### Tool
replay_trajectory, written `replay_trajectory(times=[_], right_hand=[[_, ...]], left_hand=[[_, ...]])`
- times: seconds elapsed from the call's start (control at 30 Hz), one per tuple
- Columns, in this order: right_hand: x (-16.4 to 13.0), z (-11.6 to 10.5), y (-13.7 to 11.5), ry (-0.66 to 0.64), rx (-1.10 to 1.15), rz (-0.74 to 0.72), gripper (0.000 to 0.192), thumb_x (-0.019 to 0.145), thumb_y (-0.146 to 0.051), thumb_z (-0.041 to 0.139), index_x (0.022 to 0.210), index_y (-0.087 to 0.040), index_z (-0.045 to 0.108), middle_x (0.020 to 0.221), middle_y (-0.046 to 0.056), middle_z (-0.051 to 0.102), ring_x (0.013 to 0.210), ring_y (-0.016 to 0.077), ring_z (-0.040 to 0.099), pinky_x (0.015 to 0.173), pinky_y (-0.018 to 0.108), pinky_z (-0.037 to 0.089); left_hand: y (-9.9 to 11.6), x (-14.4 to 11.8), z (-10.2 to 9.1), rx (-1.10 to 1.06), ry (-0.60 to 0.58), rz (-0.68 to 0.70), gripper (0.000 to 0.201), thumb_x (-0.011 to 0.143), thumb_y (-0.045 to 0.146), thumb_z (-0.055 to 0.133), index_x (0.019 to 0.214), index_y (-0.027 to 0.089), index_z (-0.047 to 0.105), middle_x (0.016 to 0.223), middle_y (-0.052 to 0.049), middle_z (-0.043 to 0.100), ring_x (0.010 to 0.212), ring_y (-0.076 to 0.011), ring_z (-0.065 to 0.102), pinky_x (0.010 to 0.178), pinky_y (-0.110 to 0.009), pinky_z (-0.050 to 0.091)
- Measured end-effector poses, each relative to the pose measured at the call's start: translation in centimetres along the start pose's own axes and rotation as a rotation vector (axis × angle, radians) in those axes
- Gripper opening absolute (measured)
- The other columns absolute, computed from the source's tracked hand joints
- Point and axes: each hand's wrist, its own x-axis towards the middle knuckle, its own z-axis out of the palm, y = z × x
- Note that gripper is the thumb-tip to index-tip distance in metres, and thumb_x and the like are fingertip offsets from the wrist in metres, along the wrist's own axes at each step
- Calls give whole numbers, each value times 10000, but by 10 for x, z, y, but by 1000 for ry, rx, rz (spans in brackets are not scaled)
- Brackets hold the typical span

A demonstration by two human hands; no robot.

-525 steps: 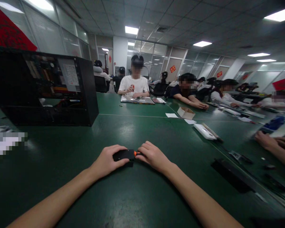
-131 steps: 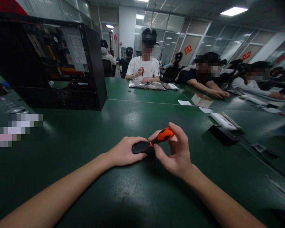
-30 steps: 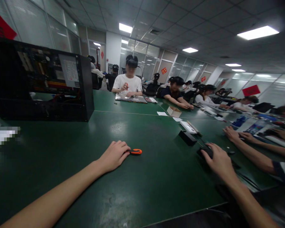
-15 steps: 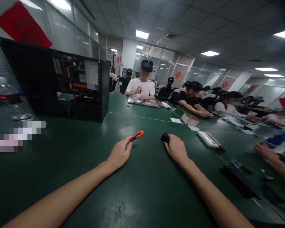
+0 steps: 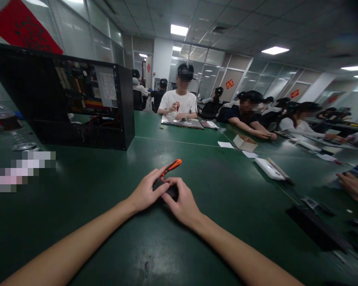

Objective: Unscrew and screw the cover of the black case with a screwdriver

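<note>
Two hands meet on the near green tabletop (image 5: 232, 190); left hand (image 5: 143, 194) fingers pinch the orange screwdriver (image 5: 171, 167); right hand (image 5: 181, 202) fingers cover a small black part (image 5: 170, 192); best to hold it steady and keep the tip straight.

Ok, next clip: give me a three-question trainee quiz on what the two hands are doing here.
1. True or false: the left hand holds the orange-handled screwdriver.
2. What does the right hand rest on: A) cardboard box, B) small black device, C) water bottle?
3. Fill in: the open computer case stands on the table to the person's ____.

Key: 1 true; 2 B; 3 left.
</note>
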Motion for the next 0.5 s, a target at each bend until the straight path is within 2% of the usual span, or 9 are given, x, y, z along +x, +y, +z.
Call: replay_trajectory(times=[0.1, 0.2, 0.27, 0.37, 0.5], right_hand=[[5, -5, 13, 176, 279, 207, 285, 948, -442, 583, 1110, -229, 486, 1136, 79, 641, 1037, 202, 615, 939, 379, 482], [10, -9, 21, 208, 464, 327, 396, 937, -509, 568, 1197, -226, 470, 1103, 67, 644, 939, 186, 626, 853, 339, 503], [13, -12, 23, 200, 481, 357, 396, 910, -534, 590, 1134, -211, 539, 1012, 48, 650, 875, 182, 614, 805, 317, 499], [16, -15, 23, 194, 457, 346, 351, 876, -535, 627, 971, -197, 618, 926, 30, 643, 857, 181, 600, 798, 301, 488], [16, -15, 23, 206, 484, 406, 390, 810, -529, 699, 999, -192, 650, 933, 31, 664, 865, 187, 613, 802, 305, 494]], left_hand=[[3, 0, -4, 16, -60, 2, 638, 931, 426, 601, 1498, 168, 461, 1010, -66, 592, 932, -238, 591, 877, -366, 481], [4, -1, -7, 103, -170, 32, 681, 860, 398, 706, 1478, 204, 493, 1077, -77, 625, 984, -251, 606, 917, -380, 479], [4, 0, -8, 157, -218, 36, 643, 845, 386, 727, 1439, 226, 541, 1102, -81, 642, 981, -252, 618, 907, -377, 489], [4, 1, -7, 184, -221, 24, 606, 838, 374, 740, 1402, 222, 580, 1106, -80, 667, 972, -249, 636, 900, -369, 497], [6, 4, -7, 141, -196, -30, 528, 828, 366, 753, 1318, 201, 644, 1144, -88, 699, 1015, -263, 656, 936, -382, 497]])
